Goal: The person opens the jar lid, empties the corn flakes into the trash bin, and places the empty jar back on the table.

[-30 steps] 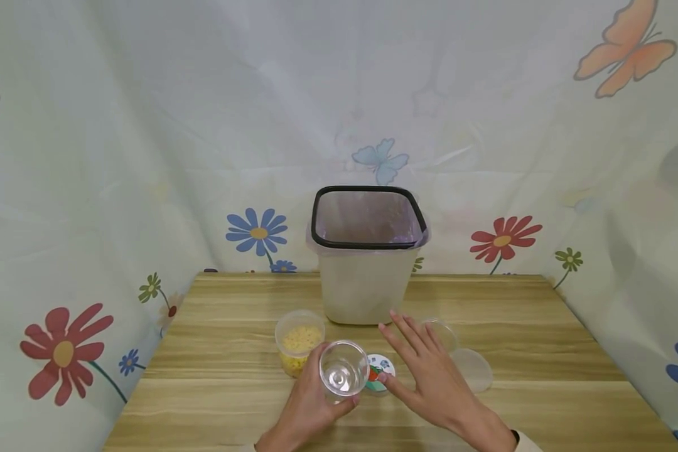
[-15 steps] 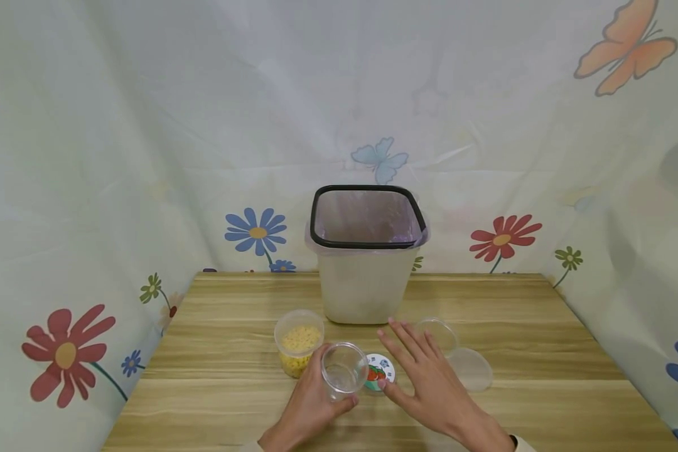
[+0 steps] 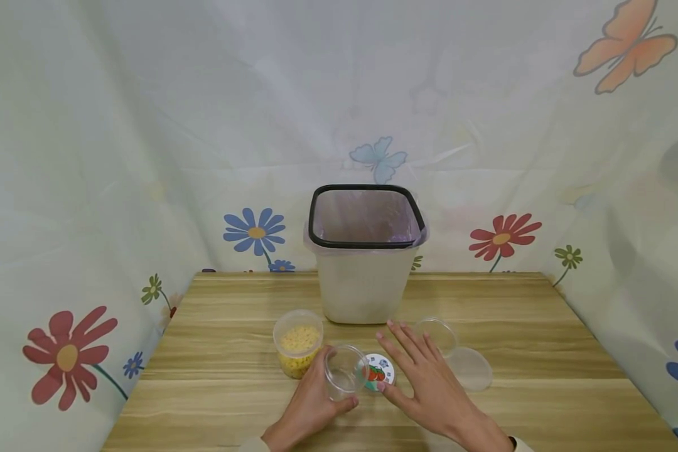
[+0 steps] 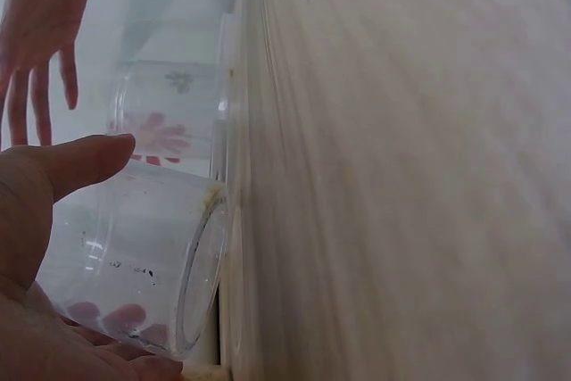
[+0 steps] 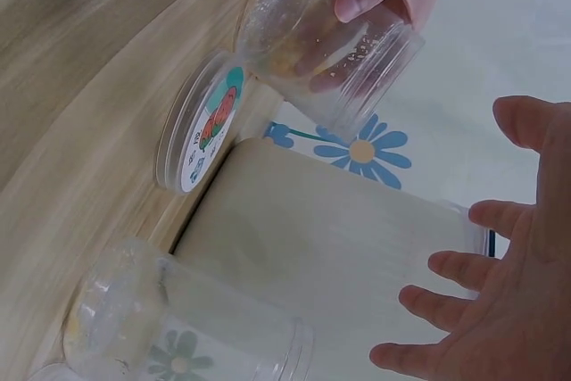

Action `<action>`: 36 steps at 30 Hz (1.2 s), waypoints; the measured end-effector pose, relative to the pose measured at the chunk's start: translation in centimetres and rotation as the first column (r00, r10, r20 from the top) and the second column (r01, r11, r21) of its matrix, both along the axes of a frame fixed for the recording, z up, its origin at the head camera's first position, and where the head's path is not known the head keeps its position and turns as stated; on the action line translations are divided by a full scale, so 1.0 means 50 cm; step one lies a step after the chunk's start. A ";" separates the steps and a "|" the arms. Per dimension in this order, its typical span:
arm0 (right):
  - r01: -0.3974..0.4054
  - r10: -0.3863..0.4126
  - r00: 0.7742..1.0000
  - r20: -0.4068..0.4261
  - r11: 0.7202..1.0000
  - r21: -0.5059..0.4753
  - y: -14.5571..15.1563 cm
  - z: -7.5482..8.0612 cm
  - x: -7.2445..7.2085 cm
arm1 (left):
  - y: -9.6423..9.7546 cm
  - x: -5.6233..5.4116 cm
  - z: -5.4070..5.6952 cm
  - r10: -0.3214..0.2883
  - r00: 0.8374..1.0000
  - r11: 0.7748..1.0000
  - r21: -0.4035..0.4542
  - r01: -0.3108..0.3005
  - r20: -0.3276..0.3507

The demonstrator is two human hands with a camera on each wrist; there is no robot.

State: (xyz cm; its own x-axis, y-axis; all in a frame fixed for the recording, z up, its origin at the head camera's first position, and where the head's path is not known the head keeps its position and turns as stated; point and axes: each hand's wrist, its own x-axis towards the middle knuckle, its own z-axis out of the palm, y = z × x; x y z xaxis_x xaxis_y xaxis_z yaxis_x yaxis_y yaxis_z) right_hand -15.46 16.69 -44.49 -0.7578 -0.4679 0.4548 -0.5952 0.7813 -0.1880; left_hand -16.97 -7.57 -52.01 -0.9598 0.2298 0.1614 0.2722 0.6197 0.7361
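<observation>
In your left hand (image 3: 309,403) was one jar (image 3: 343,370), thumb and fingers curled round its side, mouth up, long axis tilted; just to its right lay one lid (image 3: 380,371); your right hand (image 3: 430,386), fingers spread, held nothing.

Head: from above and in front of the bin (image 3: 361,285), facing forward and down, the most distant view. Left wrist: close to the held jar (image 4: 147,234), low over the table (image 4: 401,176), rolled sideways, facing past the bin's right side. Right wrist: near, in front and right of the bin, facing it, also rolled; bin and lid (image 5: 207,136) shared with head.
</observation>
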 end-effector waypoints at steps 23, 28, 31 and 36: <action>0.029 -0.027 0.995 0.092 0.999 -0.018 0.002 -0.010 0.006 | 0.007 -0.022 -0.012 -0.037 0.999 0.999 0.011 0.037 0.024; 0.028 -0.026 0.993 0.112 0.999 -0.017 0.002 -0.011 0.005 | 0.008 -0.030 -0.017 -0.049 0.998 0.999 0.011 0.048 0.043; 0.024 -0.022 0.995 0.094 1.000 -0.017 0.001 -0.013 0.005 | 0.010 -0.034 -0.019 -0.054 0.997 0.999 0.009 0.054 0.049; 0.023 -0.022 0.998 0.065 1.000 -0.013 0.003 -0.016 0.004 | 0.012 -0.037 -0.021 -0.058 0.997 0.998 0.001 0.059 0.058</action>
